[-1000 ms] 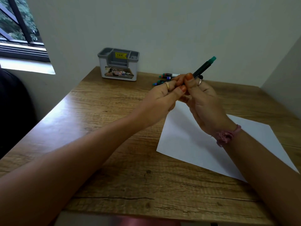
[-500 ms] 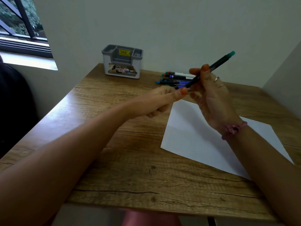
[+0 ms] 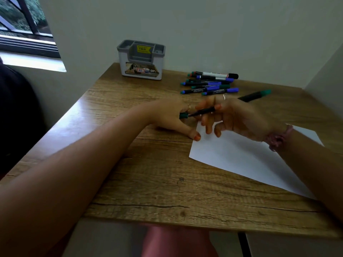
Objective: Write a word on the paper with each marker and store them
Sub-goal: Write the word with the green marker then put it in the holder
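I see the right hand (image 3: 239,117) pinching the green marker (image 3: 254,95) in its fingers over the paper's (image 3: 241,156) far corner. The left hand (image 3: 172,117) grips the green cap (image 3: 183,115), its thumb resting at the paper's edge. More markers (image 3: 209,83) lie near the grey holder (image 3: 141,60) on the table (image 3: 148,182).

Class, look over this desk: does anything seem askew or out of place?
The paper lies skewed, not square to the table edge. The markers lie in a loose heap, outside the holder.
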### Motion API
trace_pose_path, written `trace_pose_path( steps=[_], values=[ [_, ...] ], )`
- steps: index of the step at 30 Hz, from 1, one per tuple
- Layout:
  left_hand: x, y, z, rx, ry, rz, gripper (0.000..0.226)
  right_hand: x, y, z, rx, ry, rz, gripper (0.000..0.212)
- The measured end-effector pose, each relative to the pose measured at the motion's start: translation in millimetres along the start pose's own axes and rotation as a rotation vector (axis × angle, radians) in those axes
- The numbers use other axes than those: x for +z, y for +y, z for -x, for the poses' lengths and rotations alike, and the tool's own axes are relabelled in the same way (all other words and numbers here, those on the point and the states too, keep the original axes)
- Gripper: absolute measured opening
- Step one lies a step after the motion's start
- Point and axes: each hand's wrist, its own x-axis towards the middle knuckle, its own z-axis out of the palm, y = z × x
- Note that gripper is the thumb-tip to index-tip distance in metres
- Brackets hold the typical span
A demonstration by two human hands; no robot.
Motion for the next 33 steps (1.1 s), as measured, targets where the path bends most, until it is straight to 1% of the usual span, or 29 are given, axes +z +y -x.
trace_pose_path(
  steps=[1, 2, 3, 5, 7, 10, 14, 19, 22, 25, 28, 31, 33],
  values=[
    [0, -1, -1, 0.007, 0.008, 0.006, 0.048, 1, 3, 3, 0.018, -0.039, 0.003, 0.032],
    [0, -1, -2, 0.012, 0.012, 0.0, 0.035, 3, 5, 5, 0.02, -0.056, 0.013, 0.03],
    [-1, -2, -2, 0.02, 0.01, 0.0, 0.035, 6, 6, 8, 0.003, -0.067, 0.033, 0.025],
    [-1, -3, -3, 0.024, 0.007, 0.001, 0.054, 11, 8, 11, -0.026, -0.086, 0.076, 0.015],
    [0, -4, -3, 0.018, 0.018, -0.01, 0.061, 15, 7, 11, -0.016, -0.112, 0.102, 0.01],
    [0, -5, -5, 0.013, 0.041, -0.027, 0.057, 16, 12, 5, -0.024, -0.156, 0.124, 0.012],
    [1, -5, -4, 0.017, 0.025, -0.027, 0.059, 18, 24, 2, -0.107, -0.141, 0.169, 0.014],
    [-2, -3, -3, 0.008, -0.017, -0.024, 0.065, 22, 31, 1, -0.201, -0.031, 0.227, 0.011],
    [-3, -2, -2, -0.012, -0.022, -0.032, 0.071, 25, 35, 2, -0.224, 0.009, 0.265, 0.015],
    [-3, -1, 0, -0.026, -0.017, -0.025, 0.072, 27, 36, 3, -0.236, 0.026, 0.294, 0.019],
    [-3, 1, 2, -0.025, -0.023, -0.015, 0.072, 28, 36, 3, -0.241, 0.031, 0.323, 0.016],
    [-3, 2, 3, -0.018, -0.031, -0.009, 0.072, 27, 36, 3, -0.243, 0.019, 0.352, 0.019],
    [-4, 2, 3, -0.016, -0.035, -0.007, 0.071, 28, 36, 2, -0.239, 0.007, 0.364, 0.014]
  ],
)
